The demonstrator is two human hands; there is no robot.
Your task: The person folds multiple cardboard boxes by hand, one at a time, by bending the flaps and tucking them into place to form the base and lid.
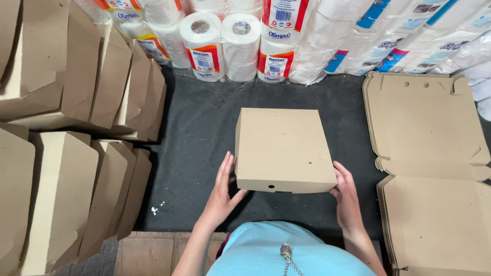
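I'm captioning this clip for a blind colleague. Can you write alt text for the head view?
A person's left hand and right hand touch the near corners of a closed brown cardboard box on a dark mat. Folded boxes stand at left, flat box blanks lie at right, and paper rolls line the back.

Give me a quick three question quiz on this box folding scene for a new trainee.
1. True or false: both hands touch the closed cardboard box.
2. The flat unfolded blanks lie on which side of the person: A left, B right?
3. What stands behind the box, along the far edge of the dark mat?

Key: 1 true, left hand and right hand at its near corners. 2 B. 3 paper rolls.
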